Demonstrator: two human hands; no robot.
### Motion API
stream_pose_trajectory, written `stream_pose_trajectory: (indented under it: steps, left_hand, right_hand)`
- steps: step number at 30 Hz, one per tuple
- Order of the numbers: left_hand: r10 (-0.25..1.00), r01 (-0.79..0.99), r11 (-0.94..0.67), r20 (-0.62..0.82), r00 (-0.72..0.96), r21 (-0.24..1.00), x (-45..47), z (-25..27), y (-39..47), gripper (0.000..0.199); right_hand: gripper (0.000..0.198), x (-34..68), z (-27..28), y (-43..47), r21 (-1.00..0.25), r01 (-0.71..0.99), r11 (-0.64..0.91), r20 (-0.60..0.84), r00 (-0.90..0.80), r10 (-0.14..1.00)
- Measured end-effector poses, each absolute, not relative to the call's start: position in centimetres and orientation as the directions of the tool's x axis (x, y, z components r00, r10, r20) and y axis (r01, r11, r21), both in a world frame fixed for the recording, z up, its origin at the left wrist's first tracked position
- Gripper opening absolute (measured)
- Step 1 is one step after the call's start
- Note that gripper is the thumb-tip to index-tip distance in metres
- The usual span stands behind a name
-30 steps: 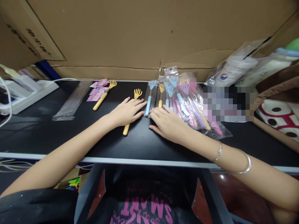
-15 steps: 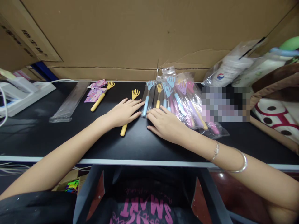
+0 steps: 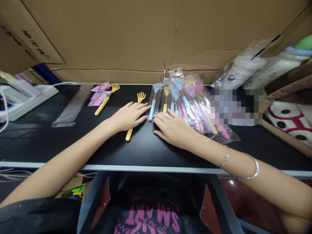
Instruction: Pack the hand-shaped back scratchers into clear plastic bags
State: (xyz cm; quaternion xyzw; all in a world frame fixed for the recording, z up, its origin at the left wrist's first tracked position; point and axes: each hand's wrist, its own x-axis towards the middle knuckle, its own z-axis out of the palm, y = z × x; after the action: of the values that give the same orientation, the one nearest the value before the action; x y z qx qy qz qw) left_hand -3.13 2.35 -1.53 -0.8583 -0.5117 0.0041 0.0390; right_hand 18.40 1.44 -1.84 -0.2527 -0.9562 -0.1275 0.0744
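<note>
My left hand lies flat over the middle of a yellow back scratcher, whose claw and handle end stick out on either side. Fingers stretched out, my right hand rests at the near end of a bagged blue back scratcher and a bagged yellow one. To its right is a pile of clear-bagged back scratchers in blue, purple, pink and yellow. Left of my hands lies another yellow back scratcher, its claw next to pink printed cards.
Clear plastic bags lie on the black table at left, near a white power strip. At right stand a bagged cup and a brown-handled bag. Cardboard walls off the back.
The view has shifted very slightly. Both hands stay in the same place, and nothing has been picked up or let go.
</note>
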Motion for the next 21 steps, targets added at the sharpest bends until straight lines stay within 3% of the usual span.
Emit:
stream_pose_trajectory:
  steps: [11,21]
  left_hand:
    - [0.905,0.926,-0.365,0.196,0.378,-0.100,-3.1,-0.3,2.2,0.038]
    - [0.968,0.977,-0.203,0.134,0.211,-0.067,-3.2,0.2,1.9,0.034]
  right_hand:
    - [0.031,18.5,-1.5,1.4,0.201,0.500,0.842,0.188,-0.863,0.468]
    - [0.031,18.6,-1.4,1.3,0.212,0.497,0.841,0.182,-0.866,0.466]
